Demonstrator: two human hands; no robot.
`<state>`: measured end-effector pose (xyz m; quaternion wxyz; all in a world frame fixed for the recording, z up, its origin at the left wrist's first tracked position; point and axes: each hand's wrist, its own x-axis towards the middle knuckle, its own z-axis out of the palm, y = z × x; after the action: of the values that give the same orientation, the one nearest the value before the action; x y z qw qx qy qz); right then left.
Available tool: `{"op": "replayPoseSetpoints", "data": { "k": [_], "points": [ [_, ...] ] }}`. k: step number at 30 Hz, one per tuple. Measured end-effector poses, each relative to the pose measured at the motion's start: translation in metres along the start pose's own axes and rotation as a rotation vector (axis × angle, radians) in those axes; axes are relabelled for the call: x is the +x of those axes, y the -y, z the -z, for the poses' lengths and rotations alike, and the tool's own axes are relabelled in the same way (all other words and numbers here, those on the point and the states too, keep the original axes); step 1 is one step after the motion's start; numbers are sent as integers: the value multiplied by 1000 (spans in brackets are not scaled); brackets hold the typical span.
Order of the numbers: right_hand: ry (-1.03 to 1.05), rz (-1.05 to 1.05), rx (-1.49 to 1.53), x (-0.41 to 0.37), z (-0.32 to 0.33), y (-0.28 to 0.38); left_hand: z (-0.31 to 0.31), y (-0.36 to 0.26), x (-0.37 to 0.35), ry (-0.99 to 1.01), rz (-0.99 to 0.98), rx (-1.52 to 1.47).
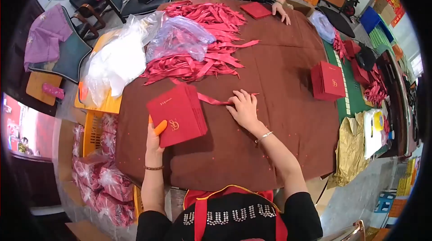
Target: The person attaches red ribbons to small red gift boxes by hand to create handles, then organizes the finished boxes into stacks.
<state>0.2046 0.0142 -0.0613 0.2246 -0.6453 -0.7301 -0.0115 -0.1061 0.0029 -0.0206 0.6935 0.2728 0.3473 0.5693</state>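
Red card stack (pixel 177 112) is clasped by left hand (pixel 154 138), orange-covered thumb (pixel 160 127) on front. Red ribbon (pixel 212 100) is partly covered by right hand (pixel 244 110), fingers spread over brown tablecloth (pixel 234 160).

The left hand (pixel 154 141) grips above the tabletop (pixel 292 74); the right hand (pixel 244 110) is palm down over it, fingers loosely apart.

On table (pixel 288 70): ribbons (pixel 220 16) back left | stack (pixel 330 81) right | bag (pixel 180 38) atop ribbons
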Motion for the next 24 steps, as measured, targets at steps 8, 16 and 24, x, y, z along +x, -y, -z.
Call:
{"op": "replayPoseSetpoints", "data": {
  "k": [8,16,24],
  "points": [
    [-55,78,121,4,22,-39,14,-14,6,-40,-83,-30],
    [-577,-380,1032,-10,122,-132,-4,-1,21,-25,-14,-14],
    [-66,-660,1291,-28,100,-81,-64,39,63,103,121,145]
  ]
}}
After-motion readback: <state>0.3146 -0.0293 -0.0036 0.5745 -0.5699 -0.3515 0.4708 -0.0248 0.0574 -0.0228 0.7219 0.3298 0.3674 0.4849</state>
